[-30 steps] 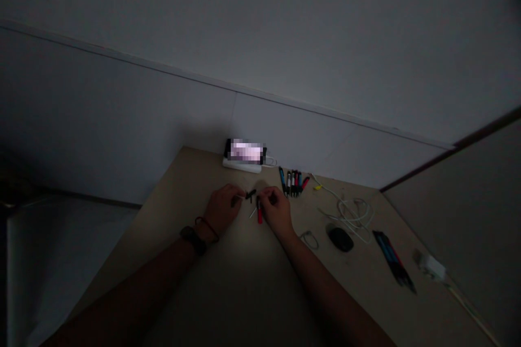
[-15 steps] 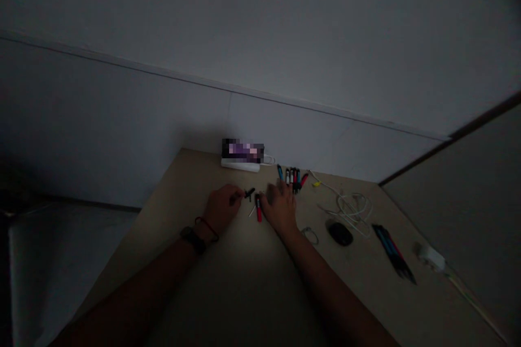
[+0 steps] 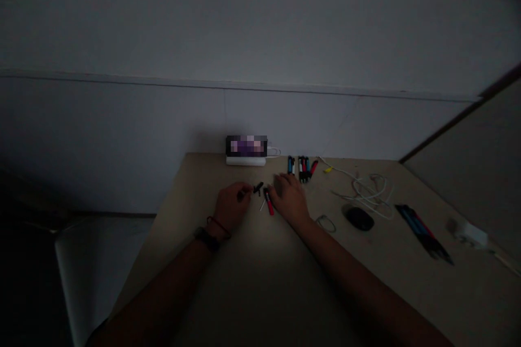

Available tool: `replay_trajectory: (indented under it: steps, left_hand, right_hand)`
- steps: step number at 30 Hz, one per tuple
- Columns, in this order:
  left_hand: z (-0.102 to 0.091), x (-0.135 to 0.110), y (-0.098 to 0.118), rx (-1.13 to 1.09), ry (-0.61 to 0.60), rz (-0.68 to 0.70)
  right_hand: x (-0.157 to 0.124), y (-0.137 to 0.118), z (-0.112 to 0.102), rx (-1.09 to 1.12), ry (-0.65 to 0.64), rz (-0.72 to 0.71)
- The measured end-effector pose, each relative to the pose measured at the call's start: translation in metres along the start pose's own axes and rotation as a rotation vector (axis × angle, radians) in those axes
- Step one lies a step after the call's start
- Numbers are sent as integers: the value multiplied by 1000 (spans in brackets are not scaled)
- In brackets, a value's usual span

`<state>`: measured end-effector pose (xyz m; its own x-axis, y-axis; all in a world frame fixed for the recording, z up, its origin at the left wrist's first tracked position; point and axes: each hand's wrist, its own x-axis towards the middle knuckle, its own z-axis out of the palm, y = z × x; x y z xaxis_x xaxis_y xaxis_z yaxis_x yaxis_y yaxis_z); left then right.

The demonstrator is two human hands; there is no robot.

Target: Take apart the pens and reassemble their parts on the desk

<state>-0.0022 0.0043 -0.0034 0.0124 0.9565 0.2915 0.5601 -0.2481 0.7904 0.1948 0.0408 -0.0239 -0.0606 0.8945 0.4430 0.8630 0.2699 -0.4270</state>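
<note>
My left hand (image 3: 234, 203) rests on the table with thumb and forefinger pinched; what is between the tips is too small and dark to make out. Just right of those fingertips lie small black pen parts (image 3: 258, 188). My right hand (image 3: 290, 198) is palm down, fingers loosely apart, its thumb close beside a red pen barrel (image 3: 269, 202) with a dark end. Whether the thumb touches the barrel is not clear. A thin white refill-like stick (image 3: 262, 205) lies left of the barrel. Beyond my right fingers several short coloured pen parts (image 3: 303, 168) lie in a row.
At the back a phone (image 3: 246, 146) with a blurred screen leans above a white bar (image 3: 246, 161). To the right are a black mouse (image 3: 358, 218), a tangled white cable (image 3: 372, 190), a small wire loop (image 3: 326, 223), dark pen pieces (image 3: 423, 233) and a white plug (image 3: 472, 234).
The camera view has tilted and shifted. My right hand has drawn back from the row of pen parts toward the red barrel. My left hand keeps its pinch by the black parts.
</note>
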Motion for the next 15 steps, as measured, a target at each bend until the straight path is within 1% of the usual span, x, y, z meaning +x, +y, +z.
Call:
replay_trajectory:
  steps: [3,6,10,15]
  left_hand:
    - [-1,0,1,-3,4,-5]
    - [-2,1,0,5,10,-10]
    - [-3,1,-2,1,2,-19]
    - [-2,2,-3,-15,16,-21]
  right_hand:
    - [2,0,0,70,-12,-28]
    - [1,-3,0,82,-9,-19]
    - [2,-8,-5,36,6,38]
    - [5,-12,-15,-65,-32,127]
